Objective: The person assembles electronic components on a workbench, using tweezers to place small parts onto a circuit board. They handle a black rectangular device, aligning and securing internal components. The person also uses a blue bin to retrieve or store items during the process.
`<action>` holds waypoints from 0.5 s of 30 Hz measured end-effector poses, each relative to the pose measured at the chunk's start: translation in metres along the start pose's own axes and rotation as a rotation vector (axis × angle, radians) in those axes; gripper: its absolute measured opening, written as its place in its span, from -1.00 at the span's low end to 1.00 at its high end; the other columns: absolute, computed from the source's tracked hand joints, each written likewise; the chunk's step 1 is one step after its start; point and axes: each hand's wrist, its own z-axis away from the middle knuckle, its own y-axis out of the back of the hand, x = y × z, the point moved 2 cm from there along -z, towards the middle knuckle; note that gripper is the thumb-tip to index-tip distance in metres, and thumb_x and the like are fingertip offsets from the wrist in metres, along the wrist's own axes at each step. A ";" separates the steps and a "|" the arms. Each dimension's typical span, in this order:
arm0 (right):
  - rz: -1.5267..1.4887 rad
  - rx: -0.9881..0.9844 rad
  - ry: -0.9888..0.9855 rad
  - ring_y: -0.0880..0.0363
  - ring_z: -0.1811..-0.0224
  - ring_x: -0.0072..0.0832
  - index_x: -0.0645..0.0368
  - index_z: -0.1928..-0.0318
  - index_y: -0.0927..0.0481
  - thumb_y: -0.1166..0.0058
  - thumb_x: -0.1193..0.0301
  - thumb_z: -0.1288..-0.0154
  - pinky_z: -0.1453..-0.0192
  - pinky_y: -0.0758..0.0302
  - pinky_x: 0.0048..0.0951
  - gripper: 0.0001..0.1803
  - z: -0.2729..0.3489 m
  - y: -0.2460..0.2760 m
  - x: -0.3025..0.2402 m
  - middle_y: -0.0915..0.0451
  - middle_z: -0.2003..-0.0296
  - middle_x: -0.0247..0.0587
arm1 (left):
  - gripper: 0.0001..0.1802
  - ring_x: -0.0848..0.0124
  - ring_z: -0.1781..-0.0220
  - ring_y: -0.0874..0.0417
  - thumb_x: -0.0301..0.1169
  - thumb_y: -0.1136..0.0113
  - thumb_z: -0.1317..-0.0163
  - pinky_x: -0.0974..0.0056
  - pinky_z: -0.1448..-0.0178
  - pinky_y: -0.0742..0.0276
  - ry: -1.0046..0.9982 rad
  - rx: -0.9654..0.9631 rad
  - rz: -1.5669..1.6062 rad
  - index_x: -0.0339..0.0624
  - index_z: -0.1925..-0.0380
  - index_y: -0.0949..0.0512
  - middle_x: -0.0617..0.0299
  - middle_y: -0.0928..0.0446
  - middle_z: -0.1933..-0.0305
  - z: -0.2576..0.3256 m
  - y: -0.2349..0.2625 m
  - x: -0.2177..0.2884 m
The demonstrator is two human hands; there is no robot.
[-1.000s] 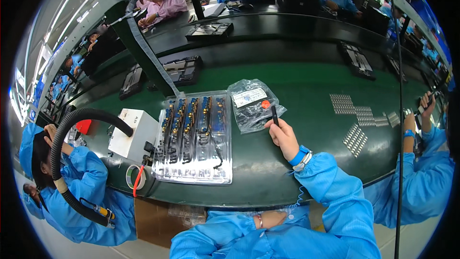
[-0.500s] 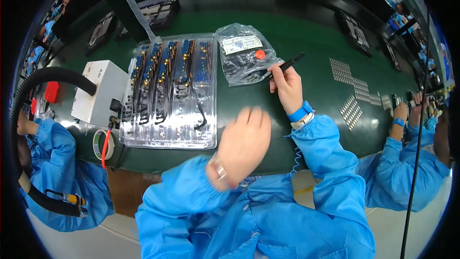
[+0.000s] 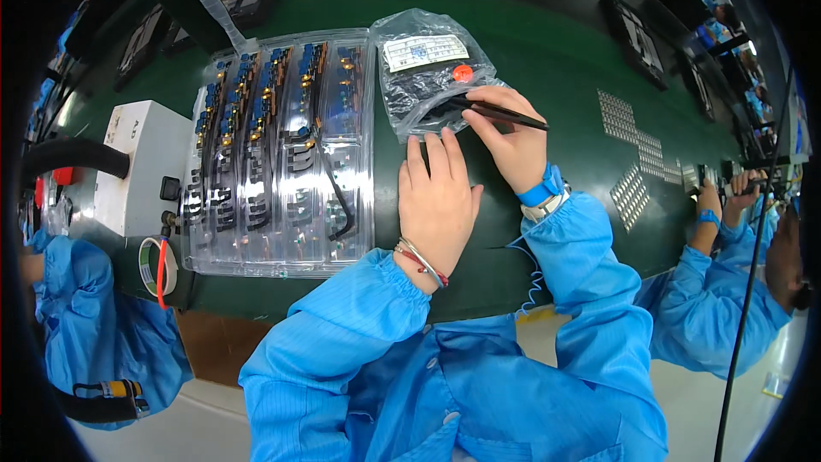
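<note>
My right hand [image 3: 516, 147], in a blue wrist strap, grips dark tweezers [image 3: 513, 116] across its fingers, at the lower right edge of a clear plastic bag [image 3: 402, 96]. Dark contents show inside this bag, under a white label and a round red sticker. My left hand [image 3: 438, 214] is open and palm down, its fingers stretched toward the bag's near edge; whether the fingertips touch it I cannot tell. Left of it lies a clear plastic tray [image 3: 349, 197] with rows of dark cables with blue boards and gold-coloured parts [image 3: 266, 90].
A white box with a black hose [image 3: 137, 150] and a tape roll [image 3: 156, 263] stand left of the tray. Small metal parts [image 3: 631, 197] lie in grids on the green table's right side. Co-workers in blue sit at both sides [image 3: 714, 308] [image 3: 77, 291].
My left hand has moved up toward the bag, its fingers now spread. My right hand has turned the tweezers, whose far end now points right and downward. The view has shifted slightly.
</note>
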 end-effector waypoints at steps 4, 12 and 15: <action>-0.006 -0.033 -0.079 -0.57 0.36 -0.55 0.25 0.28 -0.57 -0.18 0.53 0.02 0.25 -0.51 -0.60 -0.79 -0.001 0.003 0.010 -0.58 0.34 -0.24 | -0.30 0.04 -0.13 -0.28 -0.21 -0.27 0.14 0.15 -0.09 -0.28 -0.026 -0.022 0.063 -0.39 0.01 -0.29 -0.08 -0.28 -0.04 -0.004 0.000 -0.001; -0.021 -0.010 -0.178 -0.56 0.40 -0.57 0.27 0.30 -0.57 -0.15 0.54 -0.01 0.28 -0.49 -0.61 -0.82 0.004 0.002 0.016 -0.59 0.37 -0.25 | -0.31 0.11 -0.21 -0.21 -0.18 -0.23 0.11 0.03 -0.15 -0.21 0.011 -0.084 0.043 -0.33 -0.01 -0.30 0.02 -0.25 -0.14 -0.005 0.003 -0.002; -0.161 -0.008 -0.210 -0.54 0.38 -0.57 0.29 0.30 -0.57 -0.13 0.55 -0.02 0.28 -0.48 -0.60 -0.83 0.002 0.002 0.018 -0.57 0.36 -0.25 | -0.30 0.14 -0.22 -0.21 -0.18 -0.23 0.10 0.03 -0.17 -0.19 0.019 -0.099 0.036 -0.32 -0.04 -0.28 0.05 -0.23 -0.16 -0.006 0.003 -0.003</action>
